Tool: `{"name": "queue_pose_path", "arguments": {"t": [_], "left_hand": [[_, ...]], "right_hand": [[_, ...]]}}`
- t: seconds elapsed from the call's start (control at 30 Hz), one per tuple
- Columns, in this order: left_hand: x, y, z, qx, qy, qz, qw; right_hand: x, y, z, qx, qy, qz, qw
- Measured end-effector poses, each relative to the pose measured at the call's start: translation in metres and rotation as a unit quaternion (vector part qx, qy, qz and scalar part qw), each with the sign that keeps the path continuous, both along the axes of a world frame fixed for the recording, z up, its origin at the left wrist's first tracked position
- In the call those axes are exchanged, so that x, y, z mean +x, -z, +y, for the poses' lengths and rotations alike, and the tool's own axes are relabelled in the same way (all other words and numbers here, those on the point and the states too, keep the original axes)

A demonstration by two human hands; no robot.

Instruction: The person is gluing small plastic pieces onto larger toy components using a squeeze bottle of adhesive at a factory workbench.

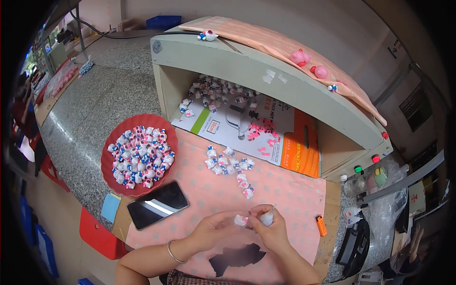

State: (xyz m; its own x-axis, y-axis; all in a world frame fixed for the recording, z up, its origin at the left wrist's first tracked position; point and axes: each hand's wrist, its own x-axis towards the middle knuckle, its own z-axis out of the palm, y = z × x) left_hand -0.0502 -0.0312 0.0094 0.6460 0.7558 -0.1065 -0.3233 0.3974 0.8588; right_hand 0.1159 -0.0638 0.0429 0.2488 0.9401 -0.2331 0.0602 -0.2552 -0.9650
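Observation:
My left hand (214,229) pinches a small white figurine (241,220) with a pink patch, above the pink cloth. Close against it, the fingers of my right hand (274,233) are closed round a small whitish squeeze bottle (267,219) with a thin tip pointing up. Its thumb and forefinger meet near the figurine; whether they also pinch a tiny part is too small to tell. Beyond my hands, a loose group of white-and-blue figurines (230,165) lies on the cloth. Small pink pieces (262,130) are scattered on a printed cardboard sheet (223,124).
At left, a red bowl (107,164) holds many figurines beside a black phone (158,205). A grey arched housing (166,90) stands over the cardboard, with more figurines (216,90) inside. An orange lighter (321,226) lies at right, near a black case (354,247). A dark scrap (237,259) lies near me.

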Motion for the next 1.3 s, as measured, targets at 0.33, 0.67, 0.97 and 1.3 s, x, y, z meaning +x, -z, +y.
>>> {"name": "queue_pose_path", "arguments": {"t": [0.33, 0.67, 0.97, 1.3], "left_hand": [[0.009, 0.011, -0.01, -0.004, -0.008, 0.043, 0.999], [0.025, 0.031, -0.006, 0.076, -0.041, 0.078, 0.993], [0.021, 0.031, 0.002, 0.149, -0.071, 0.149, 0.975], [0.023, 0.028, 0.003, 0.015, -0.021, 0.078, 0.997]], "right_hand": [[0.02, -0.013, -0.028, 0.025, 0.039, 0.038, 0.998], [0.015, 0.026, -0.023, 0.039, 0.034, 0.159, 0.986], [-0.005, 0.041, -0.012, -0.01, 0.068, 0.127, 0.989], [0.003, 0.045, -0.016, -0.012, 0.041, 0.095, 0.995]]}}
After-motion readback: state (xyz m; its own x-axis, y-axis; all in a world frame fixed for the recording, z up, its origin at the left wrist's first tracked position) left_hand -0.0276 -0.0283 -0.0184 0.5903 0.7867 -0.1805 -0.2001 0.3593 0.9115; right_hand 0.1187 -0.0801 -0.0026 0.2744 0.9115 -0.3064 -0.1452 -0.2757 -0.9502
